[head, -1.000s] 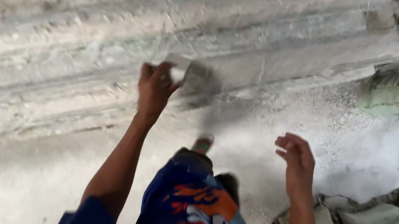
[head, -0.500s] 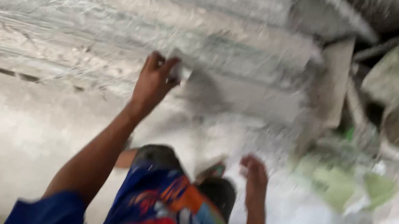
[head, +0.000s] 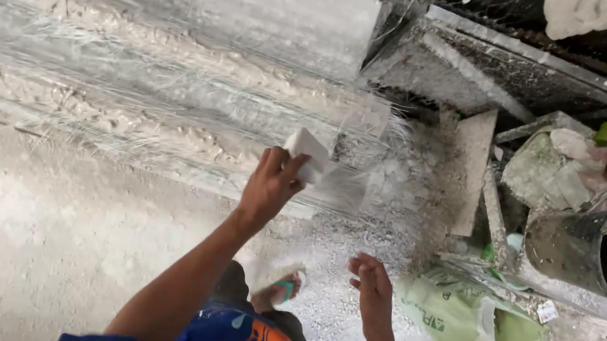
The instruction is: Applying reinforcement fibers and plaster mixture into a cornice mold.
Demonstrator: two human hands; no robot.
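Between left hand [head: 268, 185] fingers [head: 294, 167], a white scraper [head: 318, 166] juts rightward.

A flat trowel [head: 324, 172] with a pale, plaster-smeared blade is held tilted, its white end sticking up past the fingers [head: 280, 171]. Its blade lies against the end of a long grey plaster-caked slab [head: 168, 88] that runs leftward above the dusty floor.
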